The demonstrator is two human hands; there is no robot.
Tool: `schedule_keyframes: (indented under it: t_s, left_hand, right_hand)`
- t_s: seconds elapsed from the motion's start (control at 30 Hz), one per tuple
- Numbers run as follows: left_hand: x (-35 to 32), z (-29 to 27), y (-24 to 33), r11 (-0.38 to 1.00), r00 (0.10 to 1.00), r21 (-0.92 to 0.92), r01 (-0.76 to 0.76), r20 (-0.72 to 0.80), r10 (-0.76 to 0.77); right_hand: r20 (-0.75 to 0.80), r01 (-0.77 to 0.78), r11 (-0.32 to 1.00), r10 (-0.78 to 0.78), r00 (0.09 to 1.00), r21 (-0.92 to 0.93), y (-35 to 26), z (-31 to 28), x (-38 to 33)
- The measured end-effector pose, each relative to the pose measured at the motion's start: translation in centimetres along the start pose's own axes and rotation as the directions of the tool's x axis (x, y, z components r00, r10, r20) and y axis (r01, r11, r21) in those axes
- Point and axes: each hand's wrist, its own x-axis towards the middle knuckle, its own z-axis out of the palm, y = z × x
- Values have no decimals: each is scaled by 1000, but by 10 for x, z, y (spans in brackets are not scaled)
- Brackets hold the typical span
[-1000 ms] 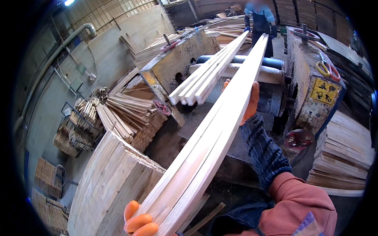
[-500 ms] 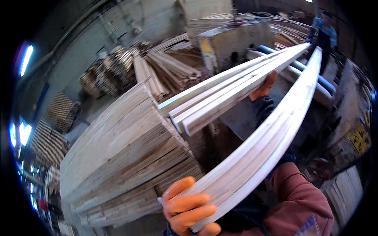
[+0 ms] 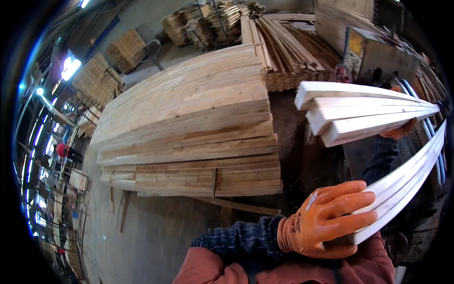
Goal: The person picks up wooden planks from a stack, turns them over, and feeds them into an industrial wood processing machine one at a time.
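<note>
My left hand [image 3: 333, 217], in an orange glove, is closed over the near end of some long pale boards [image 3: 402, 194]. Those boards run away to the far right, curved by the lens. Beyond them, my right hand [image 3: 402, 130], also gloved in orange, grips a second bundle of pale boards [image 3: 373, 109] from below; its palm is mostly hidden by the wood. The near ends of this bundle are uneven and hang in the air, apart from the big stack of planks [image 3: 189, 128] at the left.
Loose strips [image 3: 288, 45] lie heaped behind the stack. A worn concrete-like block [image 3: 383, 57] stands at the back right, beside blue-grey rollers [image 3: 432, 137]. Bundled wood piles [image 3: 94, 78] line the far left. A person in red [image 3: 61, 150] is distant at left.
The view has swung left, so both bundles now appear farther right. The near ends of the right-hand bundle now show apart from the plank stack. Both hands keep their hold.
</note>
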Motion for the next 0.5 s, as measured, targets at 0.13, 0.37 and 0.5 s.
schedule_keyframes:
  t_s: [0.13,0.37,0.5]
  left_hand:
    - [6,-105,31,815,982,556,-163,14,187]
    - [-31,-290,22,919,983,393,34,-181,41]
    - [-89,-357,33,930,978,313,195,9,-209]
  right_hand:
    - [45,65,969,-56,997,-236,12,40,-6]
    - [761,38,-950,-224,608,-310,155,197,-94]
    - [957,-299,-921,190,218,251,280,350,-138]
